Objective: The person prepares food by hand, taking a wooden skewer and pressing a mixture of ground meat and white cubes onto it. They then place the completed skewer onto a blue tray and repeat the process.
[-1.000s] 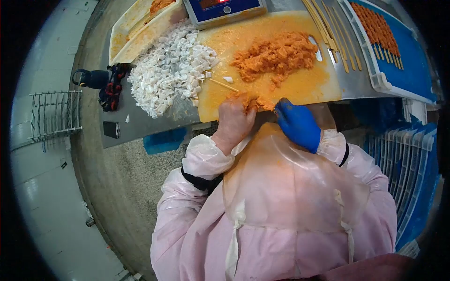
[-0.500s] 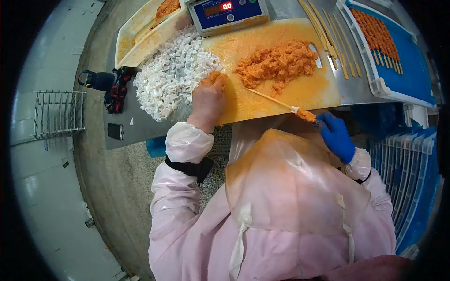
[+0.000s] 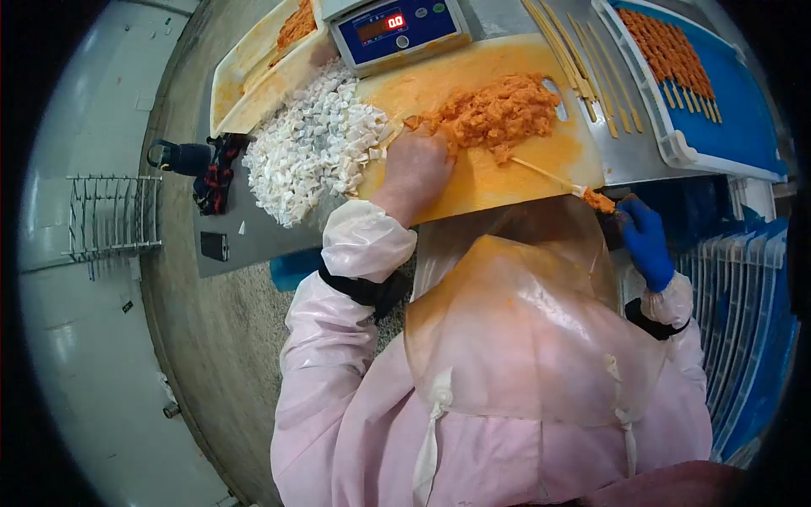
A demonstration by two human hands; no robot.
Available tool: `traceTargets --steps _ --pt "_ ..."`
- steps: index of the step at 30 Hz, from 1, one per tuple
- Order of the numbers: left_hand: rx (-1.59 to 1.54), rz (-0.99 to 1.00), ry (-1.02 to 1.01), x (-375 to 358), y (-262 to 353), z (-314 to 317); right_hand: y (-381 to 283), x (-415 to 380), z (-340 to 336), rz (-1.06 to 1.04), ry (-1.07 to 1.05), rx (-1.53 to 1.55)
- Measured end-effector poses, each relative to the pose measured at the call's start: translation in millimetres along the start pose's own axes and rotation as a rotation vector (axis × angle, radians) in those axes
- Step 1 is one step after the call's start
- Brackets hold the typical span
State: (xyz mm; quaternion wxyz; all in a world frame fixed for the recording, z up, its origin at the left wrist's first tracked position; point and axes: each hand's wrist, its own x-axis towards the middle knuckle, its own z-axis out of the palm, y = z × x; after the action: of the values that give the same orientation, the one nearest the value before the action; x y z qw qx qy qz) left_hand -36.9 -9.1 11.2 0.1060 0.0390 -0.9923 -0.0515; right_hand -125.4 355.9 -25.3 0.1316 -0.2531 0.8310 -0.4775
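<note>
My left hand (image 3: 416, 169), bare, is closed at the left side of the orange minced meat (image 3: 498, 114) on the yellow cutting board (image 3: 473, 182). Its fingertips point away and what they hold is too hidden to name. White chopped pieces (image 3: 308, 139) lie heaped just left of it. Beyond the board's front right edge my right hand (image 3: 646, 241), in a blue glove, is closed on a skewer (image 3: 541, 171). The skewer has a white piece and orange meat on its near part, by the glove, and its bare end points left over the board.
A digital scale (image 3: 401, 34) stands behind the board, with a cream tub (image 3: 262, 80) at its left. Bare skewers (image 3: 562, 51) lie right of the board, beside a blue-lined tray (image 3: 726, 118) of meat skewers. A black bottle (image 3: 180, 158) sits far left.
My left hand has moved right, from the white pieces to the meat. My right hand and its skewer have shifted right and slightly down. The camera view has shifted slightly.
</note>
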Motion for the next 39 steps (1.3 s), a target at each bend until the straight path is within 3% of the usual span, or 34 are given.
traceTargets --steps 7,9,16,18,19,21,23,27,31,33,36,39 --pt "-0.04 0.1 -0.088 -19 1 -2 -13 -16 -9 0.033 -0.034 0.016" --pt "-0.063 0.066 0.089 -20 -1 -2 -8 -20 -11 0.023 -0.038 -0.003" --pt "0.032 -0.036 0.002 -9 4 -2 -24 -13 -17 -0.053 0.049 -0.066" --pt "0.029 -0.025 0.079 -6 5 1 -38 -10 -17 -0.104 0.056 -0.091" --pt "0.026 -0.023 0.082 -7 6 1 -44 -9 -18 -0.033 -0.001 -0.072" --pt "-0.069 -0.001 0.186 -16 9 -3 -46 -8 -18 0.043 -0.063 -0.051" --pt "-0.154 0.003 0.194 -25 10 -7 -42 -11 -16 -0.06 -0.037 -0.065" --pt "-0.373 -0.064 0.21 -37 9 -11 -27 -9 3 -0.032 -0.085 0.053" --pt "-0.348 -0.096 0.155 -45 7 -8 -14 -3 13 -0.056 -0.138 -0.043" --pt "-0.364 0.019 0.049 -49 10 -5 -12 -4 15 -0.064 -0.136 -0.041" --pt "-0.354 0.162 0.093 -39 20 -3 -17 -4 11 -0.03 -0.142 -0.034" --pt "-0.327 0.18 0.038 -36 20 11 -17 -3 11 -0.011 -0.16 -0.066"
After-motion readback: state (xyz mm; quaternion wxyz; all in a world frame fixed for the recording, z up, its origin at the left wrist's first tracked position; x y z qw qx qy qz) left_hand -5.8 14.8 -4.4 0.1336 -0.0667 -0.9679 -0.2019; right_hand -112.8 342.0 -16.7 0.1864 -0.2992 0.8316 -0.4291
